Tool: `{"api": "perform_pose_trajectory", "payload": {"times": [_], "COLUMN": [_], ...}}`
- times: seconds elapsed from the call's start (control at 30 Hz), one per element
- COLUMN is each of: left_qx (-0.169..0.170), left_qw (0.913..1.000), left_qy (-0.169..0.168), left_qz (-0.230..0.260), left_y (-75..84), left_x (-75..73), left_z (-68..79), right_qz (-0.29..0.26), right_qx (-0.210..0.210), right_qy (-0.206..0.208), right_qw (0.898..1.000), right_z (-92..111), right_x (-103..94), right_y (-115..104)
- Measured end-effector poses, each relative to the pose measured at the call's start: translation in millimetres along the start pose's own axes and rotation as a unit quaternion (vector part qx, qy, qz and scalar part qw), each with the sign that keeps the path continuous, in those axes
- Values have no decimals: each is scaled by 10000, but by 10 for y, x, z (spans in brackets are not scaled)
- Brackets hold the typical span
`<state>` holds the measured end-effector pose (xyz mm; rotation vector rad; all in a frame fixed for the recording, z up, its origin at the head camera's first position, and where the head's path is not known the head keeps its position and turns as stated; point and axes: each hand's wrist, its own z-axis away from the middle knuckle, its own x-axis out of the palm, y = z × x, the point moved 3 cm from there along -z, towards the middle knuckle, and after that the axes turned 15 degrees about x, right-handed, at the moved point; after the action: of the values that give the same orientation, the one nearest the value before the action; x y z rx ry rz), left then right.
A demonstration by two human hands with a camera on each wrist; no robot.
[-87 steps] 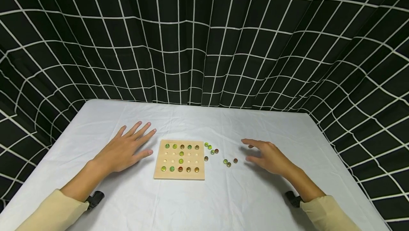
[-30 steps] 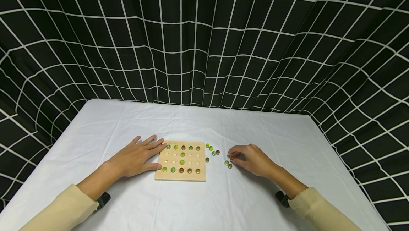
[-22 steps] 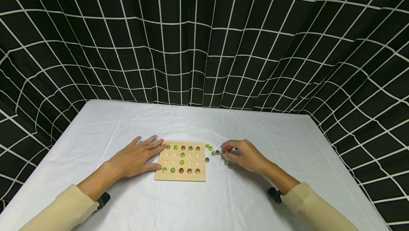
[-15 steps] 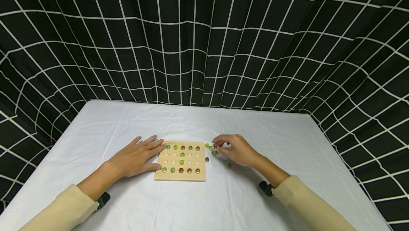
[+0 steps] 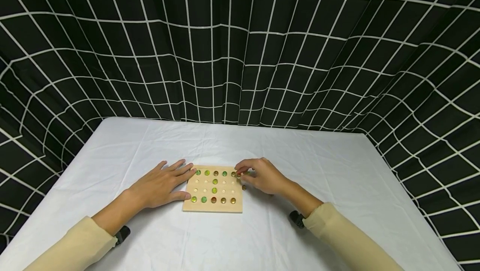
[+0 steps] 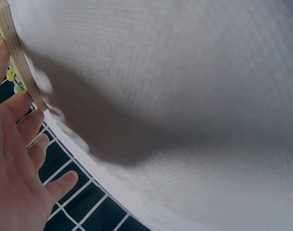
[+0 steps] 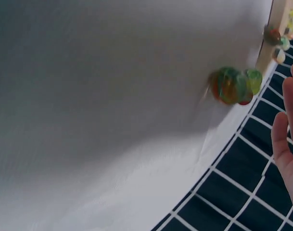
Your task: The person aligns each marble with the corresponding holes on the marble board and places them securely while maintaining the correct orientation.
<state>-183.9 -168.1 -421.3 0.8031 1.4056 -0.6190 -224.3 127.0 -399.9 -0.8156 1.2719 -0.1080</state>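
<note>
A light wooden board (image 5: 211,208) with rows of holes lies on the table. Glass marbles (image 5: 213,200) fill its far and near rows, and two yellow-green marbles (image 5: 214,190) sit in the middle column. My left hand (image 5: 159,185) rests with spread, straight fingers on the board's left edge; the left wrist view shows its fingers (image 6: 19,103) against the board's side. Over the board's far right corner, my right hand (image 5: 264,175) pinches a reddish-brown marble (image 5: 239,175) between thumb and fingertips.
A brown loose marble (image 5: 244,187) lies just off the board's right edge. More loose marbles (image 7: 228,85), green and reddish, show blurred in the right wrist view; my right hand mostly hides them in the head view. A white cloth (image 5: 225,242) covers the table, and a black gridded curtain (image 5: 240,54) hangs behind.
My right hand has picked up a reddish-brown marble from the loose ones at right and carried it left to the board's corner. My left hand has moved right onto the board's edge and stayed.
</note>
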Motion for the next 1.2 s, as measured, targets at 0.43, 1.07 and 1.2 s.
{"api": "perform_pose_trajectory", "payload": {"times": [0.43, 1.07, 1.2], "left_qx": [-12, 12, -7], "left_qw": [10000, 10000, 10000], "left_qy": [-15, -9, -24], "left_qz": [25, -5, -4], "left_y": [8, 10, 5], "left_x": [-4, 4, 9], "left_z": [-8, -5, -1], "right_qz": [597, -111, -420], "right_qx": [-325, -79, 37], "right_qy": [-63, 167, 178], "right_qw": [9977, 9998, 9990], "right_z": [-18, 64, 121], "right_x": [149, -65, -174], "right_y": [-86, 78, 186]}}
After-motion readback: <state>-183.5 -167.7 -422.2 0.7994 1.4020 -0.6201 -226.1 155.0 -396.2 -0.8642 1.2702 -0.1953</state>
